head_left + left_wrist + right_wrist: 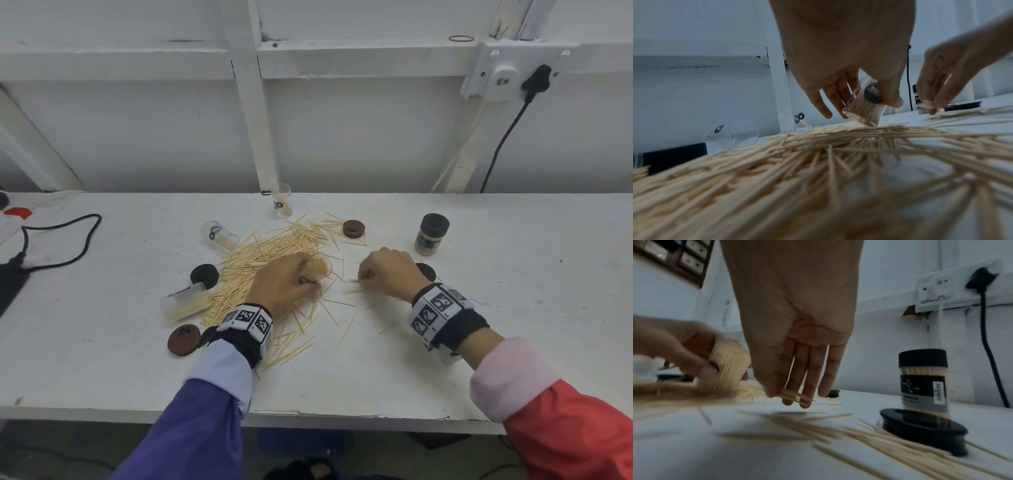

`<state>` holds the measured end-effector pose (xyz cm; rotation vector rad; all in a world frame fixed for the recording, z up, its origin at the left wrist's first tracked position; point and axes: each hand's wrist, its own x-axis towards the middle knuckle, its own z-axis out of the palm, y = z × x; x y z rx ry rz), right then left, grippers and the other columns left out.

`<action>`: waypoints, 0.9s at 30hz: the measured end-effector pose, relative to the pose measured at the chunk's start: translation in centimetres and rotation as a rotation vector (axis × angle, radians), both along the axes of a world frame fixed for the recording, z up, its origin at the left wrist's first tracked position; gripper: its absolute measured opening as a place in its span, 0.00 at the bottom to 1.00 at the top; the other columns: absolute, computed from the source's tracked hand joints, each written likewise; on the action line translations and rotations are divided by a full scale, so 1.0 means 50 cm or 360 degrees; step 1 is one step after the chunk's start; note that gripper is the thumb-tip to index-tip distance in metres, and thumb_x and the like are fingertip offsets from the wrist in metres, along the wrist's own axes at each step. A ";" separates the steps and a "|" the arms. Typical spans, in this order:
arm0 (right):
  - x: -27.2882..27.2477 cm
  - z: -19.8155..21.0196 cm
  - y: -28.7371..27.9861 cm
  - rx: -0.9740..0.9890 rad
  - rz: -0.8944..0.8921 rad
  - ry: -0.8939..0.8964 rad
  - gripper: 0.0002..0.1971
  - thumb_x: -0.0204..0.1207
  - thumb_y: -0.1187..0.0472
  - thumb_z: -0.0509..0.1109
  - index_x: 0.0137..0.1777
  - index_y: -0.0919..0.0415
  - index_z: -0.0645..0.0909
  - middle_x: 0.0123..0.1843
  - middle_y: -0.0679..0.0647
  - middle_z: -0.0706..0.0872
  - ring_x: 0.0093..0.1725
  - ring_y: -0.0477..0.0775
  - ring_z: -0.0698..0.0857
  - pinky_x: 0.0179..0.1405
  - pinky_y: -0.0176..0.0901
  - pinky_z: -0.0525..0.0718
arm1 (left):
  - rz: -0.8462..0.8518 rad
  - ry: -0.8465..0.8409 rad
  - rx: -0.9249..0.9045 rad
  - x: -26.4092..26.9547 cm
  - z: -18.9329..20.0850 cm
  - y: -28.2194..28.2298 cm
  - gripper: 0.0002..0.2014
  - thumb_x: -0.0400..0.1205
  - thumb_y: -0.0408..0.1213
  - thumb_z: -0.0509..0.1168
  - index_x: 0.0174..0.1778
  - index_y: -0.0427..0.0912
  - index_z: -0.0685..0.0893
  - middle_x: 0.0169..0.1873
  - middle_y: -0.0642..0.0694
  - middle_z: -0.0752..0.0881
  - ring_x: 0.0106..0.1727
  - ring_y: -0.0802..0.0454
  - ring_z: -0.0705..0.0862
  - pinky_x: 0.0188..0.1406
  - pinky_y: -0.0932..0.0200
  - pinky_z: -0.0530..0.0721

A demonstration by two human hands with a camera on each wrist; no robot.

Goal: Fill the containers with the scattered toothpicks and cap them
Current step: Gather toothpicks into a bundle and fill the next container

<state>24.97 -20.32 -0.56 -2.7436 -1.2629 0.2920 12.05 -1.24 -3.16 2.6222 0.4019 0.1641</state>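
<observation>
Desk (445, 359): white, matte, slightly rough surface.
Toothpicks (274, 246): thin pale wooden sticks with pointed ends — a dense heap left of centre, thinning to loose singles toward the right.
Left hand (284, 284): fingers and thumb curled round a clear plastic container (320, 265), cylindrical, packed with toothpicks; it is tilted, its base touching the heap.
Right hand (387, 270): thumb and fingertips pinched together on a small bundle of toothpicks (795, 396), just above the desk; the exact count is blurred.
Capped container (431, 234): upright cylinder, black lid, dark label, full; stands at the right, beyond the right hand.
Open containers: one upright (281, 201) at the desk's rear edge, two lying on their sides (219, 234) (185, 303) left of the heap.
Loose lids: round discs — black (204, 276) and reddish-brown (184, 339) on the left, reddish-brown (354, 228) behind the heap, black (924, 430) beside the right wrist.
</observation>
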 end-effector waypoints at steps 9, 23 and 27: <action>0.009 0.063 0.048 0.0394 0.0224 0.0085 0.05 0.77 0.56 0.73 0.46 0.54 0.89 0.36 0.43 0.83 0.38 0.43 0.82 0.37 0.39 0.76 | -0.0032 -0.0018 -0.0065 -0.001 -0.004 -0.002 0.24 0.76 0.52 0.72 0.67 0.53 0.79 0.56 0.57 0.85 0.56 0.53 0.82 0.51 0.53 0.79; 0.002 0.047 0.072 0.0593 0.0324 0.0241 0.03 0.72 0.64 0.78 0.44 0.60 0.92 0.40 0.50 0.91 0.35 0.36 0.80 0.38 0.25 0.75 | -0.0065 -0.0050 -0.0083 -0.001 0.001 -0.002 0.21 0.77 0.50 0.71 0.65 0.50 0.80 0.52 0.56 0.86 0.51 0.54 0.83 0.46 0.54 0.80; -0.009 0.056 0.094 0.0436 0.0426 0.0199 0.04 0.74 0.65 0.76 0.46 0.61 0.91 0.43 0.51 0.91 0.33 0.36 0.75 0.37 0.26 0.72 | -0.0095 -0.0048 -0.0067 -0.001 0.001 0.000 0.19 0.77 0.49 0.71 0.62 0.50 0.81 0.50 0.55 0.86 0.51 0.53 0.82 0.45 0.54 0.79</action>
